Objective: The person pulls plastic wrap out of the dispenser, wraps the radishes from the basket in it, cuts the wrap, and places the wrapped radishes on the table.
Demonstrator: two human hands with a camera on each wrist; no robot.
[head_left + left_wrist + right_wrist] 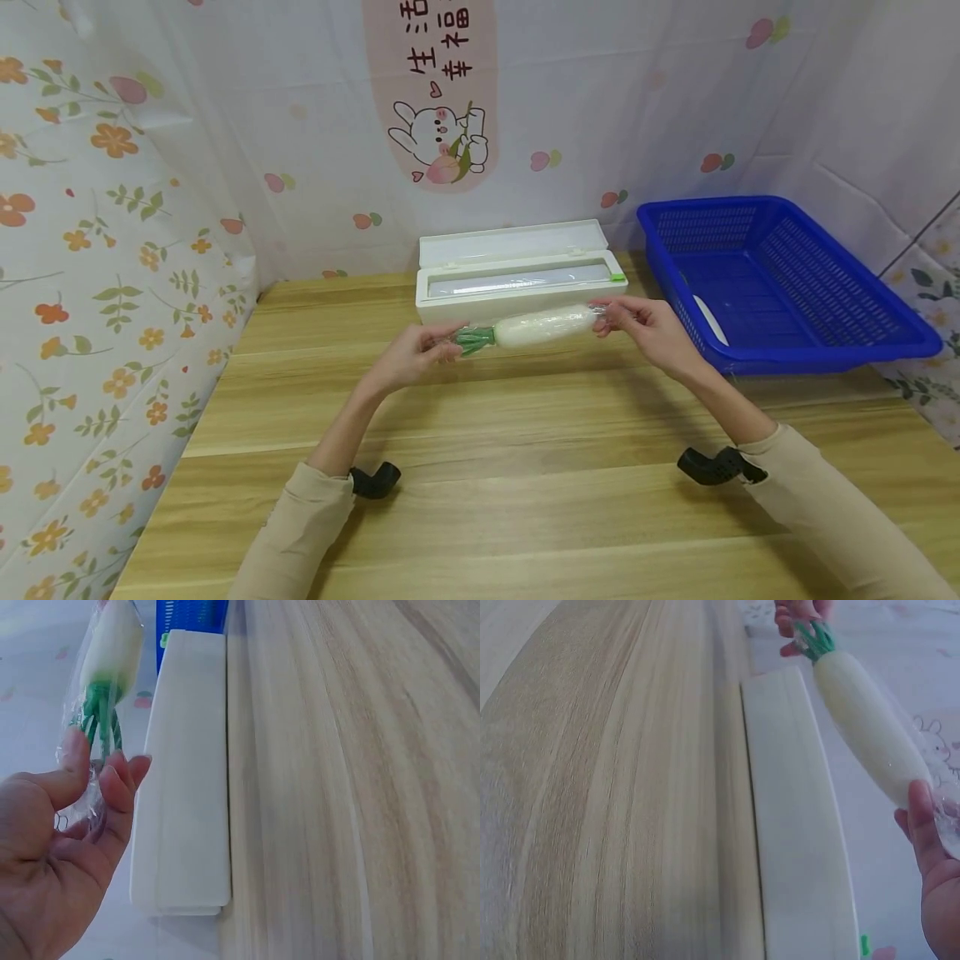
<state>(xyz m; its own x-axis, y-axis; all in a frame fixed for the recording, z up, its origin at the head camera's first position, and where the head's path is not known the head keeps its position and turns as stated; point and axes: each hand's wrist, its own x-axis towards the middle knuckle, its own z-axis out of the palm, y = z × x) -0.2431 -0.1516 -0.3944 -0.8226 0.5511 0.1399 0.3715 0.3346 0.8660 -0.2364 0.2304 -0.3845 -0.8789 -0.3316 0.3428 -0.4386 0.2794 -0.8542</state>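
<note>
A white radish (543, 326) with green leaf stubs, wrapped in clear plastic film, is held level between both hands, raised in front of a long white box. My left hand (417, 354) pinches the wrapped leaf end; in the left wrist view the thumb and fingers close round the film at the green stubs (103, 720). At the other end my right hand (651, 329) pinches the film by the radish's pale tip. The white film dispenser box (517, 295) lies lengthwise behind, its lid (513, 242) raised, with a green slider (618, 277) at the right of its top.
A blue perforated basket (795, 360) stands at the back right, with a white long object (710, 320) seen at its left inner side. The wooden table (480, 483) ends at a patterned cloth backdrop (300, 125) behind and at the left.
</note>
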